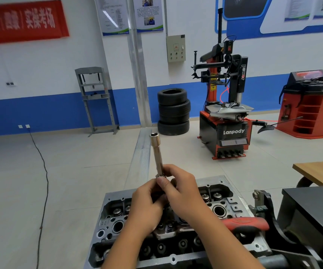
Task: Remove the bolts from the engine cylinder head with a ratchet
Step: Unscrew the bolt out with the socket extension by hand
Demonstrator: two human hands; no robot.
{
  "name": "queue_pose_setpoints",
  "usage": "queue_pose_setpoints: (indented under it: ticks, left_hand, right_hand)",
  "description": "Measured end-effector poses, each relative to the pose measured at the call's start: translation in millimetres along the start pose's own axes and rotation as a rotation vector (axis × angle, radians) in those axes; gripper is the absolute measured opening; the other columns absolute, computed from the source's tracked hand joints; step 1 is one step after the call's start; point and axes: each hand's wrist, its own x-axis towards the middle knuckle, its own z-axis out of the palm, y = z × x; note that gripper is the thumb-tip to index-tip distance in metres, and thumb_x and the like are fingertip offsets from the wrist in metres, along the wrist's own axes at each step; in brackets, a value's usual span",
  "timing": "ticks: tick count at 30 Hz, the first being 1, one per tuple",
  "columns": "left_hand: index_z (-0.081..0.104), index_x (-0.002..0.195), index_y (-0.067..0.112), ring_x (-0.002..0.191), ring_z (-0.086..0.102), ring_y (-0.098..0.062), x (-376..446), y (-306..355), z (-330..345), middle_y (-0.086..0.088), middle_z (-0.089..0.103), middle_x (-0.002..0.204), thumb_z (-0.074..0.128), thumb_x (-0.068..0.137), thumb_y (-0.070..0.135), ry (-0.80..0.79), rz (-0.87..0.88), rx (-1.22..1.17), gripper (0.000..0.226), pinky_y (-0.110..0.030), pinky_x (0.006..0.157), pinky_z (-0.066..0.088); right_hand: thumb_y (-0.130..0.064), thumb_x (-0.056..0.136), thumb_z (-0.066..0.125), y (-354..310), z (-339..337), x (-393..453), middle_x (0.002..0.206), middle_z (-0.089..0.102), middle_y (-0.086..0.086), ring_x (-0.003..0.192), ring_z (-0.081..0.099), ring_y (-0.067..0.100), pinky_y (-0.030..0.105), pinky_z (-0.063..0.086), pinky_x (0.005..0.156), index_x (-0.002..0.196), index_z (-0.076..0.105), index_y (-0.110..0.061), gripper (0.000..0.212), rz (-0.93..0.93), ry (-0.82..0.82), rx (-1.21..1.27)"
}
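The engine cylinder head sits low in the middle on a stand, with valve springs and round bores showing. Above it both hands hold a long silver socket extension that points up and away, its socket end at the top. My left hand grips the lower end of the tool from below. My right hand pinches the shaft just above, thumb in front. A ratchet with a red handle lies across the head on its right side, part of it hidden behind my right forearm.
A black engine stand bracket and a black box stand at the right. A wooden table corner is further right. Beyond are stacked tyres, a tyre changer, a red wheel balancer and a floor cable.
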Motion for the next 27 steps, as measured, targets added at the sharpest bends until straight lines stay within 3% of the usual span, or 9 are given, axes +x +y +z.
queue_pose_setpoints:
  ticks: [5,7,10,12,15,18,20,24,27]
  left_hand:
    - [0.073,0.080,0.050,0.068,0.070,0.005,-0.4,-2.1,1.7,0.019,0.075,0.072,0.079,0.081,0.005,0.101,-0.073,0.077,0.045,-0.008,0.054,0.047]
    - [0.072,0.078,0.048,0.061,0.068,0.003,0.0,-2.2,1.2,0.015,0.073,0.066,0.077,0.083,0.012,0.073,-0.071,0.111,0.037,-0.011,0.049,0.045]
    - [0.073,0.086,0.045,0.064,0.071,-0.013,-1.6,2.3,1.5,0.007,0.075,0.071,0.065,0.089,0.032,-0.035,-0.063,0.104,0.016,-0.036,0.057,0.055]
    - [0.073,0.091,0.044,0.069,0.071,-0.027,-3.6,4.3,1.2,0.003,0.075,0.074,0.058,0.089,0.038,-0.077,-0.061,0.081,0.016,-0.046,0.059,0.055]
    - [0.073,0.091,0.050,0.066,0.072,-0.018,-3.7,4.8,1.4,0.008,0.076,0.075,0.065,0.094,0.024,-0.039,-0.045,0.081,0.027,-0.038,0.057,0.056]
    - [0.072,0.081,0.056,0.064,0.071,0.000,-2.1,3.2,2.4,0.017,0.074,0.070,0.075,0.084,0.010,0.057,-0.064,0.114,0.046,-0.014,0.050,0.049]
    - [0.072,0.077,0.051,0.060,0.069,0.001,-1.7,1.3,3.3,0.015,0.072,0.065,0.075,0.080,0.011,0.086,-0.077,0.145,0.041,-0.014,0.047,0.046]
    - [0.072,0.096,0.044,0.073,0.074,-0.015,-1.9,0.9,1.0,0.008,0.078,0.081,0.061,0.093,0.023,-0.078,-0.060,0.096,0.024,-0.040,0.064,0.061]
    - [0.070,0.114,0.048,0.090,0.076,-0.011,-3.5,2.8,0.1,0.013,0.079,0.099,0.057,0.101,0.012,-0.123,-0.031,0.062,0.040,-0.037,0.077,0.063]
  right_hand:
    - [-0.040,0.079,0.075,-4.1,1.4,-0.1,0.092,0.071,-0.021,0.076,0.064,0.002,0.013,0.043,0.066,0.095,0.074,-0.035,0.017,-0.015,0.064,-0.048]
    - [-0.037,0.077,0.080,-3.7,2.2,-0.2,0.088,0.071,-0.018,0.076,0.063,0.004,0.015,0.044,0.067,0.091,0.075,-0.032,0.016,-0.024,0.121,-0.057]
    - [-0.019,0.088,0.078,-1.2,2.2,-0.2,0.087,0.071,-0.014,0.081,0.064,0.004,0.021,0.049,0.075,0.100,0.075,-0.023,0.012,-0.020,0.127,-0.041]
    - [-0.016,0.094,0.071,-1.3,0.7,-1.5,0.089,0.070,-0.015,0.079,0.063,0.005,0.022,0.049,0.075,0.108,0.072,-0.022,0.015,-0.009,0.079,-0.015]
    - [-0.019,0.095,0.069,-2.6,-0.7,-1.5,0.092,0.071,-0.014,0.083,0.064,0.007,0.022,0.049,0.074,0.109,0.071,-0.024,0.015,-0.009,0.048,0.003]
    - [-0.031,0.084,0.078,-5.5,0.2,-1.1,0.088,0.071,-0.016,0.072,0.061,0.006,0.025,0.050,0.068,0.093,0.073,-0.030,0.010,0.003,0.092,-0.010]
    - [-0.031,0.077,0.085,-5.7,1.2,-1.2,0.084,0.070,-0.014,0.066,0.057,0.006,0.024,0.047,0.063,0.085,0.073,-0.031,0.015,-0.015,0.135,-0.044]
    - [-0.021,0.083,0.084,-4.9,0.9,-1.4,0.085,0.072,-0.011,0.081,0.066,0.009,0.030,0.054,0.075,0.089,0.075,-0.025,0.011,-0.019,0.149,-0.016]
    - [-0.021,0.090,0.077,-4.6,-0.8,-1.6,0.091,0.073,-0.016,0.082,0.067,0.005,0.032,0.057,0.078,0.095,0.075,-0.029,0.010,0.030,0.112,0.043]
